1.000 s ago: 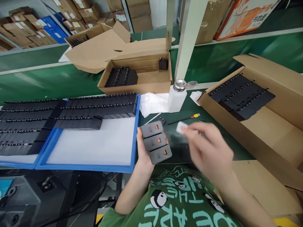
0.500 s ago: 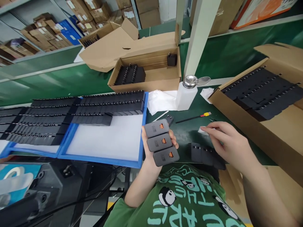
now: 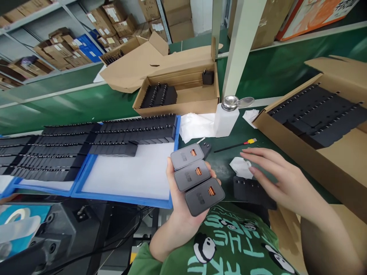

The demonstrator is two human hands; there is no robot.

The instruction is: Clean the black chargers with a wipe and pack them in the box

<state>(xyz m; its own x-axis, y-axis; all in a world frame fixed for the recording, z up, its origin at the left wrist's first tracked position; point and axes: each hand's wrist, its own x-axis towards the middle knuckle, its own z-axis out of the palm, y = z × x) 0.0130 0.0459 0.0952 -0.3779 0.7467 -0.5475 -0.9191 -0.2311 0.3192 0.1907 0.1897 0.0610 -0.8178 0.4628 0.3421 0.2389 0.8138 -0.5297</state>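
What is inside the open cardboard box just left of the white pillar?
The box holds black chargers in rows at left, a single charger at right. What lies low behind its front wall is covered.

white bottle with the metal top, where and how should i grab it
Probably around the white bottle's body, below the metal top, coming from the near side: it stands upright with that side in plain view, and the open lid juts right, above that grip.

Bright even light, glare on green panel (image 3: 69,100), stretched edges
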